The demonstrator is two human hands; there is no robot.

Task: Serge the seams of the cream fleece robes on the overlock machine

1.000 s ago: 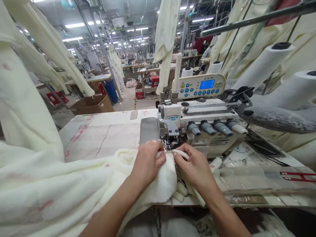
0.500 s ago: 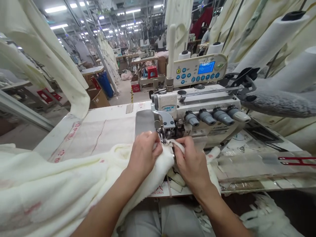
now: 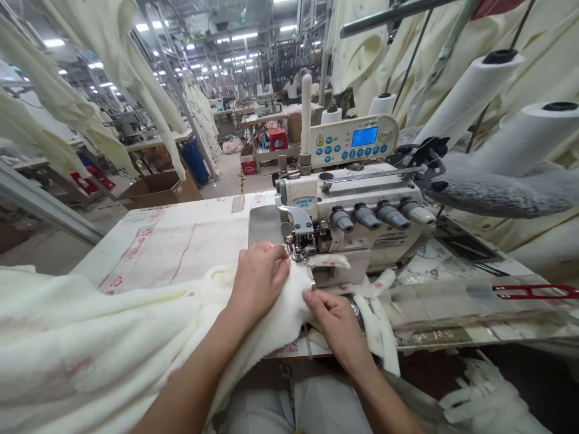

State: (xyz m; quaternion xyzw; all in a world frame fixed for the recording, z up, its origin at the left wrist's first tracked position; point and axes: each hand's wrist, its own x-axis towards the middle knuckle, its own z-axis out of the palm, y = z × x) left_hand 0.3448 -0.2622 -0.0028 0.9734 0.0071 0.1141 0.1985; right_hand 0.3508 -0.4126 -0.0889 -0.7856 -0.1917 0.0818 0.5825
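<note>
A cream fleece garment (image 3: 104,337) lies across the table and my lap, its edge under the presser foot (image 3: 300,250) of a white overlock sewing machine (image 3: 357,217). My left hand (image 3: 260,280) rests on top of the fleece just left of the foot, fingers curled and pressing it down. My right hand (image 3: 332,319) is nearer me, below the foot, fingers pinched on the garment's right edge. A narrow cream strip (image 3: 332,260) sticks out to the right of the foot, untouched.
The machine's control panel (image 3: 353,141) with a blue screen stands behind it. Large white thread cones (image 3: 470,96) rise at right. Red-handled snips (image 3: 529,292) lie on the table at right. Cream trimmings (image 3: 377,319) hang over the front edge. More garments hang overhead.
My right hand has let go of the cream strip at the foot and drawn back toward me to the garment's edge. My left hand stays on the fleece.
</note>
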